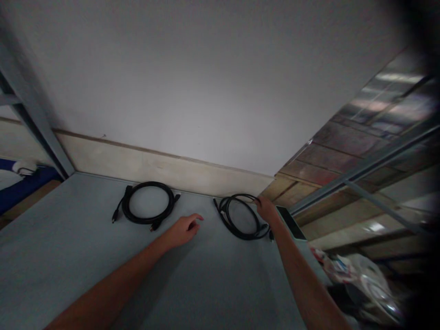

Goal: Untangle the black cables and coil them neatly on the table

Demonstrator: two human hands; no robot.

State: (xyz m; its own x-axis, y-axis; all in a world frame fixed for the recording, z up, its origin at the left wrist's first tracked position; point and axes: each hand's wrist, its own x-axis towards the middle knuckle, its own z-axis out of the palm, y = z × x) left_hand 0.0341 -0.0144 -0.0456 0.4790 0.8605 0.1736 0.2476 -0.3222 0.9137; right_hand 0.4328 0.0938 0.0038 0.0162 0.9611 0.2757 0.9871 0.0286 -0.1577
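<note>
Two black coiled cables lie on the grey table. The left coil [128, 211] is a neat ring with several connector ends sticking out. My left hand [185, 229] is between the coils, above the table, holding nothing, its thumb and index finger apart. The right coil [237, 231] is looser, with one end pointing to the upper left. My right hand [266, 208] is at the upper right edge of this coil, its fingers closed on the cable.
A dark flat device with a pale rim [291, 223] lies at the table's right edge, beside my right forearm. Behind the grey table [206, 275] stands a white panel [192, 91]. Metal frame posts rise on both sides. Plastic bags [367, 279] are at the lower right.
</note>
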